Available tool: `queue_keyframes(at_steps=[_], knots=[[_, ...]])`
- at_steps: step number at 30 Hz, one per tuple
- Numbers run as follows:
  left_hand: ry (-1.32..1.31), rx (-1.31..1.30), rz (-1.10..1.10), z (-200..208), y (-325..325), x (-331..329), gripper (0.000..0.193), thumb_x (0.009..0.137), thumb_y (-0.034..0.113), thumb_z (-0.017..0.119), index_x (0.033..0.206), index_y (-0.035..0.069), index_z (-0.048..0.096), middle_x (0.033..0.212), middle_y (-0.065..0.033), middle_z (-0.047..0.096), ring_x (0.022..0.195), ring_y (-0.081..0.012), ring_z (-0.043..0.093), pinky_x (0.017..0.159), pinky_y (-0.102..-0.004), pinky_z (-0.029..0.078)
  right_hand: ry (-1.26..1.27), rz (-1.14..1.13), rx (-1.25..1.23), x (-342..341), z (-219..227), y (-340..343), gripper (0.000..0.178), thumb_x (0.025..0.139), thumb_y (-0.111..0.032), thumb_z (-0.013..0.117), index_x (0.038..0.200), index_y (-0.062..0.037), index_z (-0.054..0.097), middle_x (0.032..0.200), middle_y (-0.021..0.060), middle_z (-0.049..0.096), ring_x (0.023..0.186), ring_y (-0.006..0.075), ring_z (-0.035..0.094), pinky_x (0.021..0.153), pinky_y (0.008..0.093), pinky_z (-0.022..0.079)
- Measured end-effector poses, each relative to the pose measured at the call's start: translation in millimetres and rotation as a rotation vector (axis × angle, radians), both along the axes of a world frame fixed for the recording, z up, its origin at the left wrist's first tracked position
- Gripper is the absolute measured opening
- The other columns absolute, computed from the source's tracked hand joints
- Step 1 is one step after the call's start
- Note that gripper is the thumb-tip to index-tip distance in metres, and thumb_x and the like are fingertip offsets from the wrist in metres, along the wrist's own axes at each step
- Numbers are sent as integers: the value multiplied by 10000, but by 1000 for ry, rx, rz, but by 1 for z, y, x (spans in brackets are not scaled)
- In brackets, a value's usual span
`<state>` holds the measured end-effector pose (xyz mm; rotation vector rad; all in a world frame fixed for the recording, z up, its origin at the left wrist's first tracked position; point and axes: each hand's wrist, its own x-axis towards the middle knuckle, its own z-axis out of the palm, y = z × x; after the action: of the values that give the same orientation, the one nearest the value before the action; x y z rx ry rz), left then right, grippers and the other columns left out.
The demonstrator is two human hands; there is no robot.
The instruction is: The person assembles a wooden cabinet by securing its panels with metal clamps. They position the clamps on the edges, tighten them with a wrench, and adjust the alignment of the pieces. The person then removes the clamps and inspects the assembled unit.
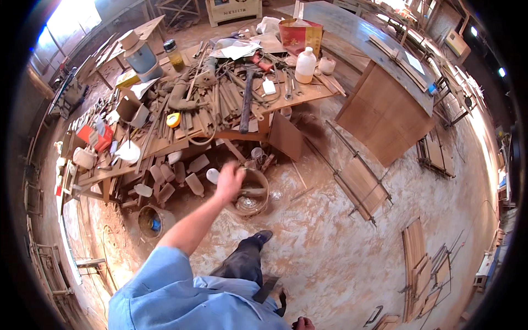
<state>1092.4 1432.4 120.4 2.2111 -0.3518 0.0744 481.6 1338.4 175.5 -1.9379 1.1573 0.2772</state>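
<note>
My left arm reaches forward, and my left hand (230,181) is over the left rim of a round bucket (266,193) on the floor. Its fingers look curled, but they are slightly blurred and what they hold, if anything, is hidden. Inside the bucket are a stick-like piece (252,192) and a shiny, wet-looking bottom. Beside the hand is a rounded white object (213,176), partly covered. My right hand (302,323) shows only in part at the lower edge, low by my body. Its visible fingers are curled, and I cannot make out anything in them.
Ahead stands a cluttered workbench (313,94) with a hammer (247,102), a yellow tape measure (173,120) and a plastic bottle (305,66). Dusty bottles (194,184) lie beneath it. A second bucket (164,219) is at left. Clamped wooden panels (363,184) lie at right.
</note>
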Motion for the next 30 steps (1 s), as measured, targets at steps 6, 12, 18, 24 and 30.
queue_keyframes(at_steps=[6,12,18,24,30], knots=[[518,85,205,47,-89,204,520,813,404,691,1044,-57,619,821,-164,652,743,-269,640,704,-408,503,192,-482,336,91,70,-30,307,914,-324,532,1086,-75,587,893,188,642,857,305,631,779,467,487],[1082,-468,-41,28,-123,241,319,822,303,687,999,45,626,1014,-120,616,840,-263,614,745,-446,544,141,-647,76,45,7,20,291,906,-258,570,790,-5,653,641,83,645,550,146,609,520,318,496],[15,435,-461,73,-63,137,457,884,255,604,1236,-31,549,1088,-174,612,994,-277,594,801,-421,486,206,-651,75,80,53,0,342,913,-337,555,940,-10,651,837,201,655,764,337,653,706,418,499],[729,125,-599,2,-79,94,391,884,251,627,1185,11,558,878,-99,607,738,-154,557,649,-300,464,-237,-877,4,110,52,11,278,895,-304,595,1016,-58,640,846,145,667,807,286,655,724,381,509],[636,174,-1435,61,-126,-137,376,857,123,577,1188,-40,503,985,-59,564,897,-156,511,836,-283,421,-478,-993,-136,104,90,25,485,858,-328,651,1222,-20,559,932,179,658,849,306,648,736,399,510]])
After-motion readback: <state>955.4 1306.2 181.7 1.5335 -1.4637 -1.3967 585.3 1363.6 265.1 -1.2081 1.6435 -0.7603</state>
